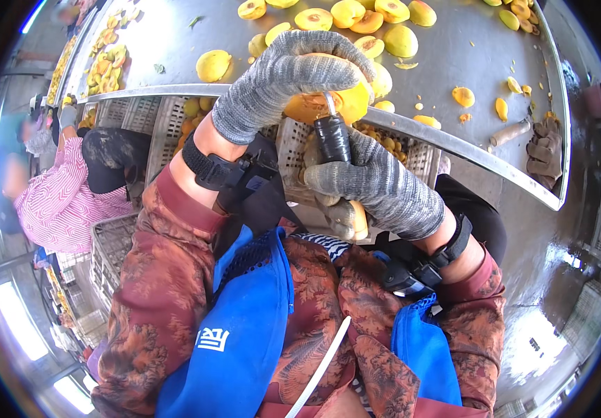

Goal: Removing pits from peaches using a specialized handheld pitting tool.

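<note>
My left hand, in a grey knit glove, curls over a cut yellow peach at the table's near edge. Its orange flesh faces me. In my gloved right hand is a pitting tool with black tape around its handle. A pale end of the handle appears to show below my fist. The thin metal blade meets the flesh of the peach; how deep it sits is hidden. Just beyond my left hand lie several peach halves and a yellow peach.
Fruit scraps dot the metal table, which has a raised rim. To the right lie a wooden-handled tool and a dark glove. Plastic crates with fruit stand under the edge. A co-worker in a pink patterned top sits at left.
</note>
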Tool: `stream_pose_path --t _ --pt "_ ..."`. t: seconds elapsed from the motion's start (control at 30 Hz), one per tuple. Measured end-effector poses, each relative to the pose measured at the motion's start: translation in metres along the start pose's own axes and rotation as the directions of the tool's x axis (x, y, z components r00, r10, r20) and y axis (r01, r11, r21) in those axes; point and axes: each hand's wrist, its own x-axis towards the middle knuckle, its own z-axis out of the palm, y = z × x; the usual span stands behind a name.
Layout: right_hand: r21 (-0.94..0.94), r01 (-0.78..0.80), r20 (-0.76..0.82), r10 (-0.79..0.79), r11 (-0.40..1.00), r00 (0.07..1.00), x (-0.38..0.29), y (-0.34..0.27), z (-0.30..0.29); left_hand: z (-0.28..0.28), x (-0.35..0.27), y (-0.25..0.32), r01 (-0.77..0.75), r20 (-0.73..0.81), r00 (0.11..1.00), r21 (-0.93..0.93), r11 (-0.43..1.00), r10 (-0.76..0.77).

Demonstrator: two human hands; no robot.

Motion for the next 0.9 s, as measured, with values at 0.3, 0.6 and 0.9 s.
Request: stream_pose_path --t 0.3,0.6,0.9 --pt "-0.040 -0.053 0.039 0.055 0.998 0.998 -0.004 0.003 0.006 -0.001 -0.008 -0.010 -0.059 0.057 0.996 -0.082 0.995 0.064" --pt "0.423 -0.233 0.209 0.156 0.876 0.965 -0.005 0.006 0.007 0.011 -0.016 -0.014 -0.065 -0.015 0.998 -0.324 0.944 0.064" --pt "0.456 -0.241 0.247 0.138 0.857 0.959 -0.005 0.006 0.000 0.034 -0.018 -0.019 -0.132 -0.166 0.986 -0.677 0.724 0.025"
